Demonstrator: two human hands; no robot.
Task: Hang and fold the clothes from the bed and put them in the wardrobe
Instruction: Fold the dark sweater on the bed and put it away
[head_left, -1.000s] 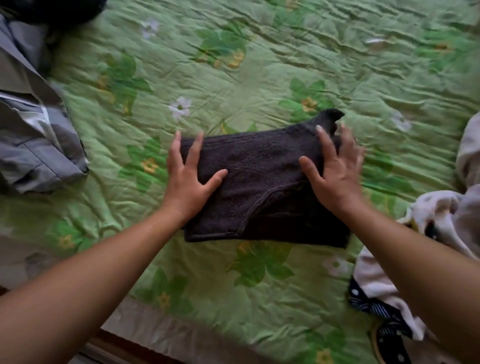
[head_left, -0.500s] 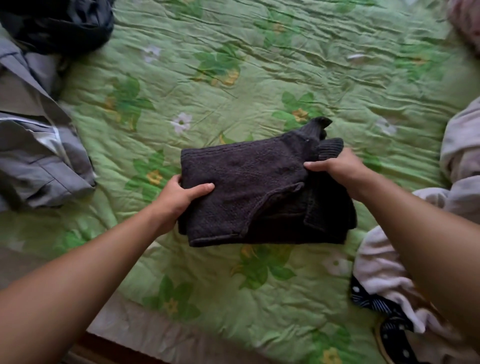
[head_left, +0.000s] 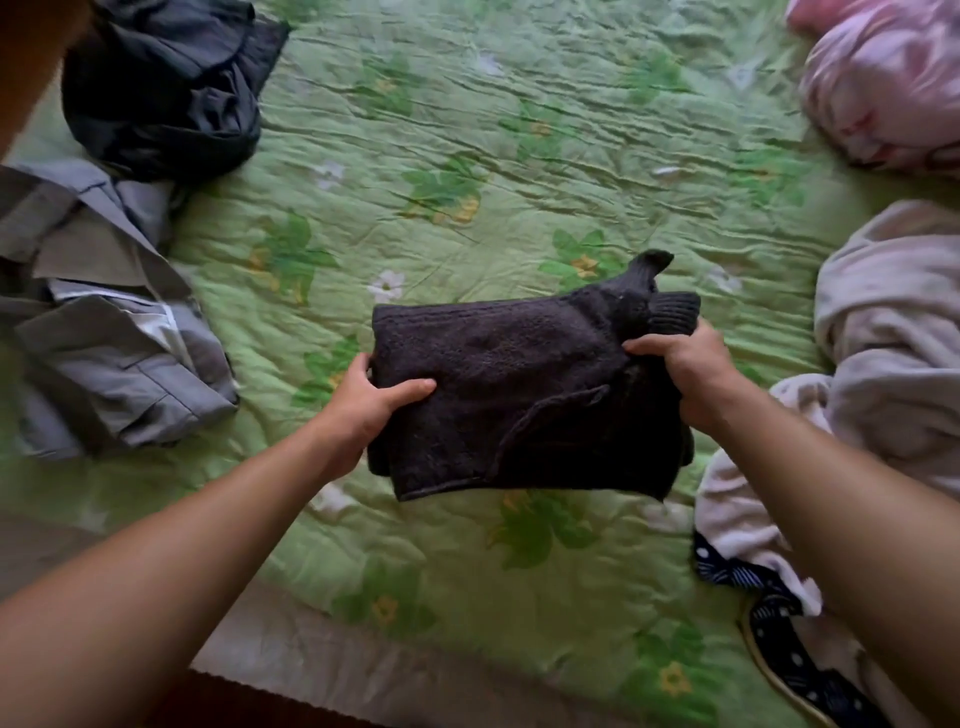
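2 hands hold a folded dark knitted sweater (head_left: 519, 384) over the green quilt (head_left: 467, 130). The left hand (head_left: 363, 405) and right hand (head_left: 685, 364) each clamp an end, thumbs on top, likely keeping the folds together. Its long axis runs left-right, ribbed cuff pointing far-right.

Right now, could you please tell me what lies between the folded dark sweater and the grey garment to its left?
In the head view, only bare green quilt lies between the dark sweater and the grey garment.
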